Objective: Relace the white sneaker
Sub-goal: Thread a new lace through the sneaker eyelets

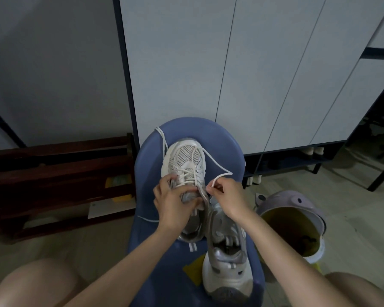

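A white sneaker (185, 158) lies on a blue chair seat (222, 138), toe pointing away from me. Its white lace (217, 167) crosses the lower eyelets; one end loops out over the seat to the far left, the other runs out to the right and bends back. My left hand (172, 201) grips the sneaker's tongue and upper near the eyelets. My right hand (226, 193) pinches the tip of the right lace end just beside the sneaker's right eyelet row. A second sneaker (226, 258), white and silver, lies nearer me on the seat, without a visible lace.
A lilac bin (297, 218) with an open lid stands on the floor to the right. A dark wooden rack (53, 180) is at the left. Grey cabinet doors (242, 74) rise behind the chair. My bare knees show at the bottom corners.
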